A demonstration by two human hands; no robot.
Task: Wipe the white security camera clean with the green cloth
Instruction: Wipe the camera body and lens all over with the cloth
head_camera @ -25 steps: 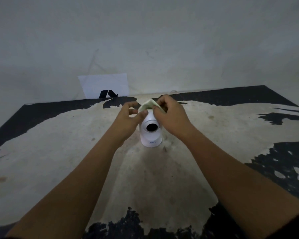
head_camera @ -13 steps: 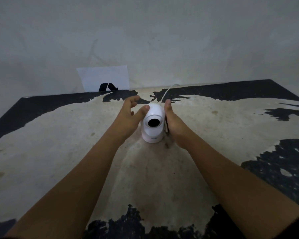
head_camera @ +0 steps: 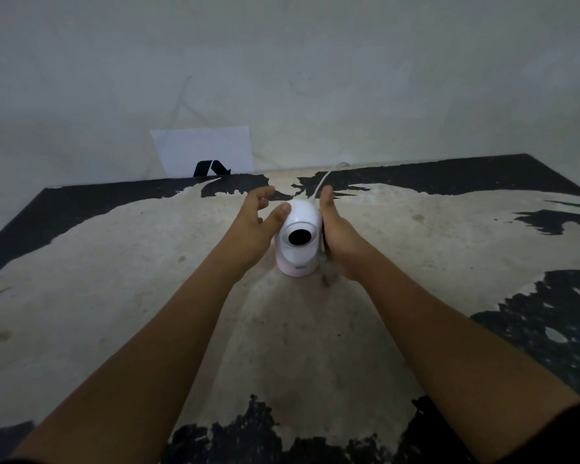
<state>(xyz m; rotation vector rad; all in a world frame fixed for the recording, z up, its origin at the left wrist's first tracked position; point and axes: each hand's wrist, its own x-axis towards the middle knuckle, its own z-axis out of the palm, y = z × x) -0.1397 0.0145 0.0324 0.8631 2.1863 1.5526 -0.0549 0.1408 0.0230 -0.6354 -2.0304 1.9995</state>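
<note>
The green cloth has dropped from the security camera [head_camera: 298, 237] top (probably behind the right hand [head_camera: 340, 241]); left hand [head_camera: 253, 226] spread, steadying.

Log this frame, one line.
phase: wiping | left hand: thumb on security camera | right hand: flat against its side | green cloth: mostly hidden | cable: behind

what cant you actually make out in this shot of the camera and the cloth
- Green cloth: not identifiable in the head view; if present, it is behind the right hand, pressed to the white security camera.
- Camera's back: faces away.
- Logo on the camera's base: too small to read.
- White cable: far end lost at the wall.
- Black mark on the paper sheet: lower part cut off by the tabletop edge.
</note>
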